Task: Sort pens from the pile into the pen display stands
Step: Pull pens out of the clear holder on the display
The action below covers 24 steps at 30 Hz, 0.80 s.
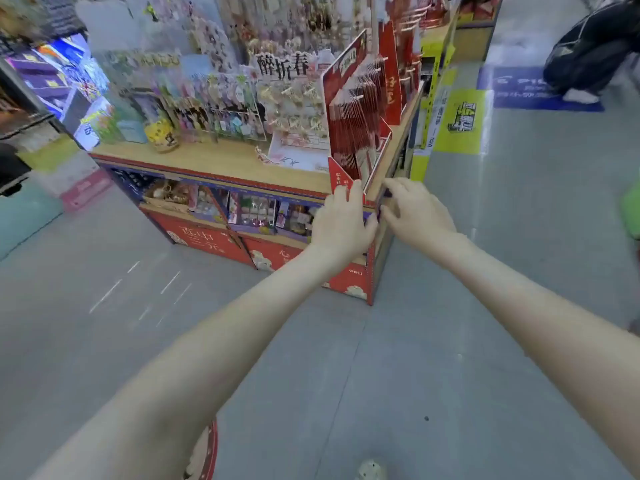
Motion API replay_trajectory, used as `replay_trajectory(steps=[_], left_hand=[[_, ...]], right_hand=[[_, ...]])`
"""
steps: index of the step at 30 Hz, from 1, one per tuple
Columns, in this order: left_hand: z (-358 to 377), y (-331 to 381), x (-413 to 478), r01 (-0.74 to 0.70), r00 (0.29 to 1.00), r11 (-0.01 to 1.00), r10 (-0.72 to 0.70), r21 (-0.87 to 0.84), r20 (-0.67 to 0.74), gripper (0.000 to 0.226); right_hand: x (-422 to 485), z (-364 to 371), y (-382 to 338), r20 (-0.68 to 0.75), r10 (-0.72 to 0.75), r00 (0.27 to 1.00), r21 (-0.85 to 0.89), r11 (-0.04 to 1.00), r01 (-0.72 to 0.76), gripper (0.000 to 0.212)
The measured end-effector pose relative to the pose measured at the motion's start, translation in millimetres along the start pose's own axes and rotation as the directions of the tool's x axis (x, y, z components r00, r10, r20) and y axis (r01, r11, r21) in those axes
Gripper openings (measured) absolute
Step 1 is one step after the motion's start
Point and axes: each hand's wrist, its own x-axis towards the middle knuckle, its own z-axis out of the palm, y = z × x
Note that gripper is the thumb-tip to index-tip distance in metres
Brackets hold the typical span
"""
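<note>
Right hand (415,209) pinches a small purple item (379,213) while left hand (341,221), grip unclear, touches the red pen-packed stand (353,133).

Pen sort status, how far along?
Done: the red display stand looks packed with red items. In hand: left hand and right hand meet at the table corner with a small purple item between them, too blurred to identify. Left: no pile in view, so remainder unknown.

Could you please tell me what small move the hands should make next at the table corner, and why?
Probably raise both hands a little toward the red pen stand. The left hand and right hand meet at the corner of the table just below it, with a small purple thing between them, too blurred to identify.
</note>
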Motion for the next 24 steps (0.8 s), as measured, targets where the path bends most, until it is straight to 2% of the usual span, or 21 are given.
replay_trajectory(steps=[3, 7, 15, 20, 24], left_hand=[[34, 19, 57, 0.01, 0.997, 1.0, -0.008, -0.027, 0.074, 0.058], [94, 50, 142, 0.009, 0.986, 1.0, -0.006, -0.016, 0.165, 0.057], [189, 124, 349, 0.146, 0.976, 0.988, -0.134, -0.06, 0.169, 0.058], [231, 154, 475, 0.166, 0.973, 0.983, -0.15, -0.084, 0.176, 0.055], [277, 159, 588, 0.193, 0.973, 0.975, -0.175, -0.113, 0.153, 0.05]], right_hand=[[39, 3, 58, 0.015, 0.028, 0.999, 0.028, 0.999, -0.029, 0.041], [105, 14, 152, 0.102, 0.058, 0.993, 0.01, 0.998, -0.059, 0.04], [273, 12, 345, 0.185, -0.039, 0.982, 0.002, 0.999, 0.039, 0.048], [383, 8, 434, 0.245, -0.088, 0.966, 0.001, 0.996, 0.09, 0.049], [477, 18, 503, 0.24, -0.133, 0.962, 0.007, 0.991, 0.135, 0.048]])
